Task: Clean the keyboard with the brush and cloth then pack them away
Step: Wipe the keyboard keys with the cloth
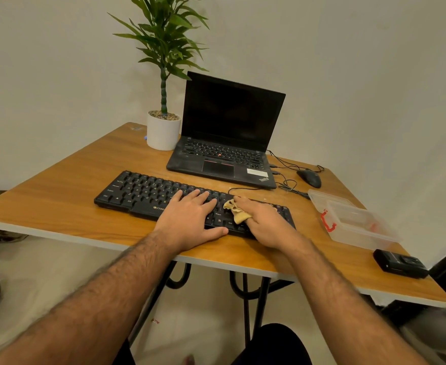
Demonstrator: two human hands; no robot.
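A black keyboard (143, 191) lies across the wooden table (66, 185) near its front edge. My left hand (190, 217) rests flat on the keyboard's middle, fingers spread and straight. My right hand (266, 222) sits on the keyboard's right part and holds a crumpled yellow cloth (236, 210) against the keys, the cloth sticking out from under its fingers on the left. No brush is visible in this view.
A clear plastic box (358, 225) with a red latch stands open at the right, its lid (324, 196) behind it. An open black laptop (227, 133), a mouse (308, 177) with cables, a potted plant (164, 127) and a small black device (401, 263) share the table.
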